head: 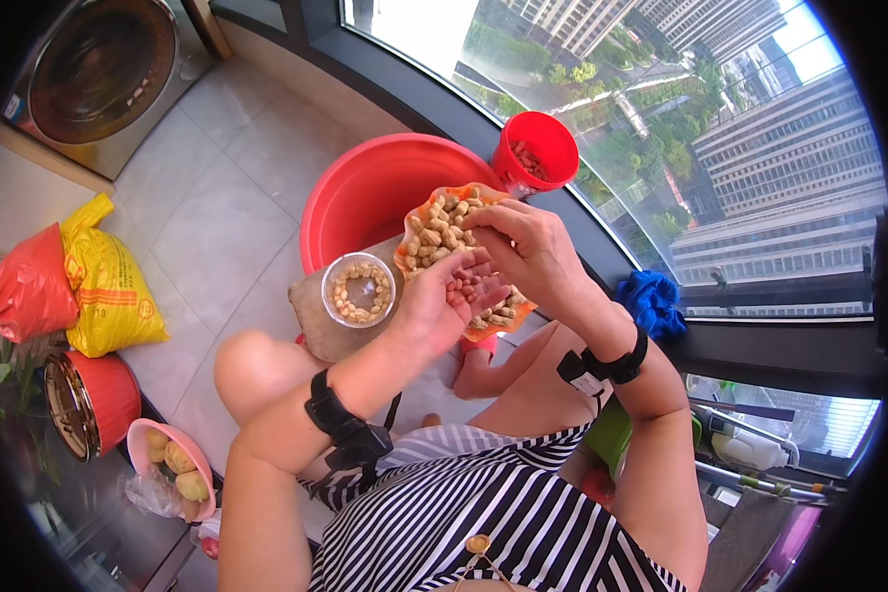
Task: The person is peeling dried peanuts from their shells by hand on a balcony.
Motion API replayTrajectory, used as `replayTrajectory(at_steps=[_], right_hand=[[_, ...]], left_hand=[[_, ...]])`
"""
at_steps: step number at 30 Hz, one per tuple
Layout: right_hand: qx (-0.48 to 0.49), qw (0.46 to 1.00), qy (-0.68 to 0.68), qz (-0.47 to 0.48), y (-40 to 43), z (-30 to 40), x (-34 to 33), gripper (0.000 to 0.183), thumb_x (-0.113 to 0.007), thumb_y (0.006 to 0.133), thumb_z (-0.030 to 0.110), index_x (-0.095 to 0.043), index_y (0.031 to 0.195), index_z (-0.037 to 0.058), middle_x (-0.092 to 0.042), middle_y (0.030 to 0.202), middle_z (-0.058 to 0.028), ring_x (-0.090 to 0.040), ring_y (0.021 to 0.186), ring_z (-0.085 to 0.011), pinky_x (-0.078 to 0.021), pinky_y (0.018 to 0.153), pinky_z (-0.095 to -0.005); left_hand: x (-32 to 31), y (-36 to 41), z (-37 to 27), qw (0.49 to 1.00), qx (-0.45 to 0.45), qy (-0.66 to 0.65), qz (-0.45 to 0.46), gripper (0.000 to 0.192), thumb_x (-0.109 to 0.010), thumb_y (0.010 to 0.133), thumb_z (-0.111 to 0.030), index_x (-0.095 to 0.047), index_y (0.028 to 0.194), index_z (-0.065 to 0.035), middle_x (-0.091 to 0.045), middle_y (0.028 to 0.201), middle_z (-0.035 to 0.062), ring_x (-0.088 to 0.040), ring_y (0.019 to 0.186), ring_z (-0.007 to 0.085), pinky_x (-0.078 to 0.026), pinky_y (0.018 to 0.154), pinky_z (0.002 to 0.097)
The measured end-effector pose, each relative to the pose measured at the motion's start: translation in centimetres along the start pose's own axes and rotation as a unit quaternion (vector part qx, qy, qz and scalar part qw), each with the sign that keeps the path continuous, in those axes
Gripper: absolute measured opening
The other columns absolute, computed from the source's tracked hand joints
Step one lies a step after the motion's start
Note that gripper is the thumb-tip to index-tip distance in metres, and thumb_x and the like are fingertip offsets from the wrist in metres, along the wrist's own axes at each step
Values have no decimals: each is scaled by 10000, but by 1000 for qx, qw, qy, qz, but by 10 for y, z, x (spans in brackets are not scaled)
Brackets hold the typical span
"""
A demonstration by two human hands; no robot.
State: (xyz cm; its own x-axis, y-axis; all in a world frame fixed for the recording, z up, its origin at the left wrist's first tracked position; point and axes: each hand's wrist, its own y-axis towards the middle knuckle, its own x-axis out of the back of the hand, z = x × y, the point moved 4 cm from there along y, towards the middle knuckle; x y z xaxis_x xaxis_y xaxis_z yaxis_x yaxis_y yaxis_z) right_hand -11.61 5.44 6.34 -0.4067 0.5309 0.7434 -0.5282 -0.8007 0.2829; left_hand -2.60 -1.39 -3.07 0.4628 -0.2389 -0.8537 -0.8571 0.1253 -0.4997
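Palm up, my left hand (444, 303) cups several red-skinned peanut kernels (462, 288). My right hand (525, 248) hovers just above its fingertips with thumb and fingers bent together; whether anything is pinched there is hidden. Beneath both hands is a scalloped orange tray (522, 320) heaped with unshelled peanuts (436, 233). Left of my left hand, a clear plastic cup (326, 292) stands on a worn board (307, 314). Pale peanut kernels (355, 314) lie in a ring at its bottom.
A large red basin (355, 192) lies behind the board. Beside the window stands a red bucket (555, 140) with reddish pieces inside. At left are a yellow bag (107, 281), a red bag (33, 285), a red pot (107, 399) and a pink bowl (137, 436). A blue cloth (647, 303) lies right.
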Motion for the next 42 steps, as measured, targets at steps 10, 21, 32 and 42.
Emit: replayTrajectory(at_steps=[10, 21, 32, 42], right_hand=[[-2, 993, -91, 76, -44, -6, -13, 148, -667, 714, 132, -658, 856, 91, -580, 803, -76, -594, 756, -279, -463, 668, -384], [-96, 988, 24, 120, -25, -15, -18, 132, -644, 700, 79, -611, 817, 29, -614, 750, -102, -617, 671, -269, -487, 624, -342], [-390, 800, 446, 94, -34, -64, -12, 172, -587, 921, 214, -583, 884, 46, -531, 713, 12, -424, 560, -8, -303, 464, -162], [-360, 722, 588, -65, -2, -139, 33, 109, -515, 948, 134, -545, 921, 32, -504, 752, -6, -346, 551, -23, -267, 443, -154]], left_hand=[[13, 18, 12, 1000, -7, -23, 18, 262, -449, 948, -193, -608, 1044, -7, -639, 912, 68, -617, 823, 151, -515, 752, 292], [14, 9, 11, 1000, 16, -24, -13, 254, -470, 939, -191, -566, 1071, 3, -632, 985, 109, -623, 909, 198, -521, 832, 341], [9, 9, 9, 996, 85, 34, 12, 360, -388, 970, -223, -534, 1099, 80, -613, 1086, 223, -607, 1051, 330, -509, 902, 386], [9, 10, 13, 995, 93, 40, 21, 336, -394, 973, -217, -557, 1057, 65, -630, 1038, 222, -628, 1007, 316, -550, 819, 369]])
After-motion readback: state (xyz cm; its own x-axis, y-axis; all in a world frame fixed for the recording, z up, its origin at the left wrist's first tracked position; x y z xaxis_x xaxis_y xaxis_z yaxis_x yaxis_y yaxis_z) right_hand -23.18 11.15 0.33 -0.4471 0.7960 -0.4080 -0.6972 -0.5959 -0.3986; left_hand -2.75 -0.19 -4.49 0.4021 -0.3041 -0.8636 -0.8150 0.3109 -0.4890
